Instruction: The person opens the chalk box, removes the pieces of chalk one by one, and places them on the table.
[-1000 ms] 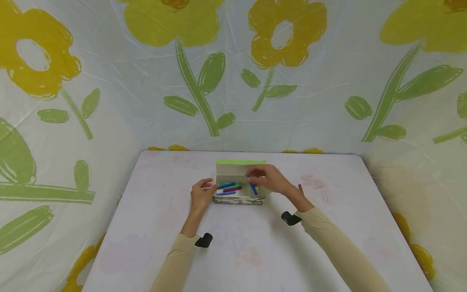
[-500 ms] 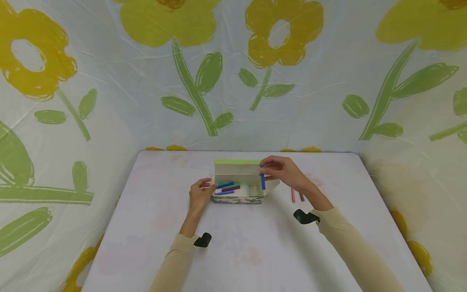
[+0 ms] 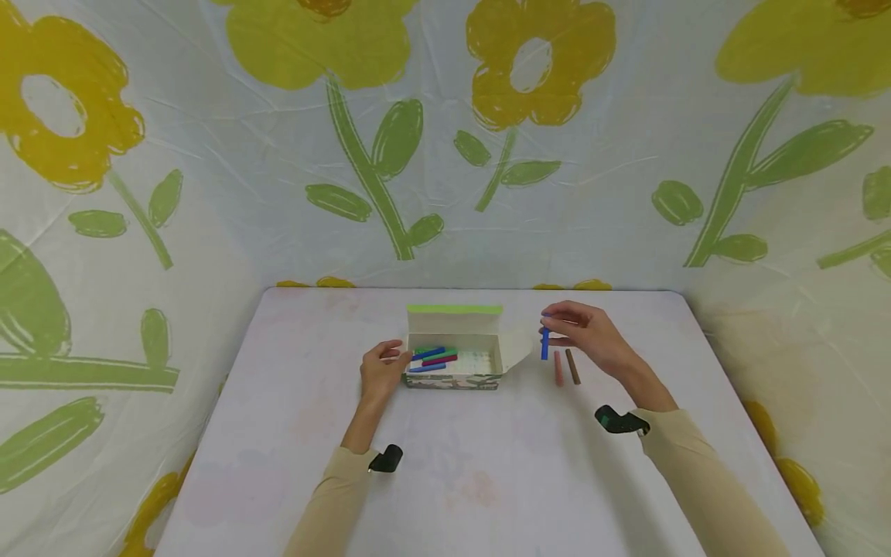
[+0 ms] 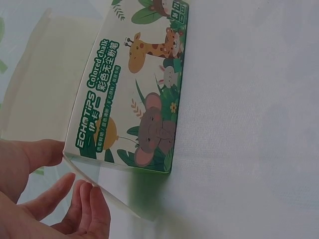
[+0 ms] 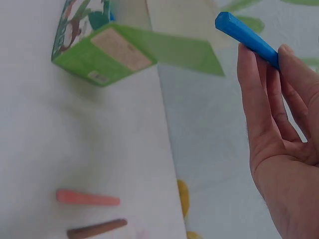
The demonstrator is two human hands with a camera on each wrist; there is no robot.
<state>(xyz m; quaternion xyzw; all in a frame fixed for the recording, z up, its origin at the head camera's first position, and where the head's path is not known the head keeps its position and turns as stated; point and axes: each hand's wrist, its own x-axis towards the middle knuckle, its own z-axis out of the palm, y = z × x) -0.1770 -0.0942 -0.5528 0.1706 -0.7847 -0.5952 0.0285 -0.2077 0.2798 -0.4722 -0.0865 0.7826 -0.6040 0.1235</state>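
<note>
An open cardboard chalk box [image 3: 452,382] lies on the table, its lid raised. Inside at its left end lie several chalk sticks [image 3: 440,360] in blue, green and dark red. My left hand [image 3: 379,371] touches the box's left end, and in the left wrist view its fingers rest against the end flap [image 4: 114,200]. To the right of the box, my right hand [image 3: 592,333] pinches a blue chalk stick [image 3: 545,344] between thumb and fingers, above the table. Below it, a pink chalk stick [image 3: 558,368] and a brown chalk stick [image 3: 572,367] lie side by side.
The box's right end flap [image 3: 517,348] sticks out towards the right hand. Behind the white table [image 3: 445,480] hangs a cloth wall [image 3: 592,240] printed with large flowers, which also closes both sides.
My right hand has lifted the blue chalk stick out of the box's right end and carried it rightwards, close to the pink and brown sticks. The left hand has stayed at the box.
</note>
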